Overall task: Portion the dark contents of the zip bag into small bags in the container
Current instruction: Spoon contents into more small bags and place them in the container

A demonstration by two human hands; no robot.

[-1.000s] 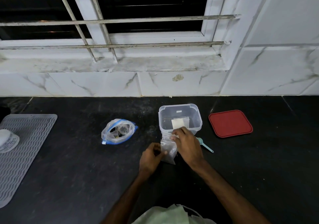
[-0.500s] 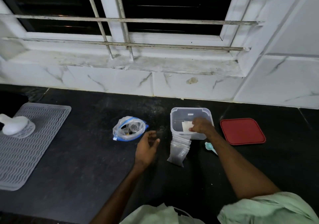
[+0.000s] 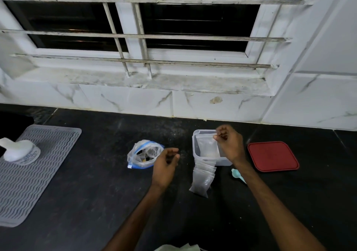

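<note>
One small bag (image 3: 207, 147) now pinched up from the container (image 3: 222, 162) by right hand (image 3: 229, 144), left hand (image 3: 165, 163) still loosely open

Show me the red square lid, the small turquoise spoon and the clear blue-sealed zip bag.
Red square plastic lid (image 3: 273, 156): head view, middle of its flat top.
Small turquoise plastic spoon (image 3: 235, 173): head view, its round bowl.
Clear plastic zip bag with blue seal (image 3: 139, 152): head view, its crumpled middle.

No legible text; print on white bottle (image 3: 19, 152) label too blurred to read.
</note>
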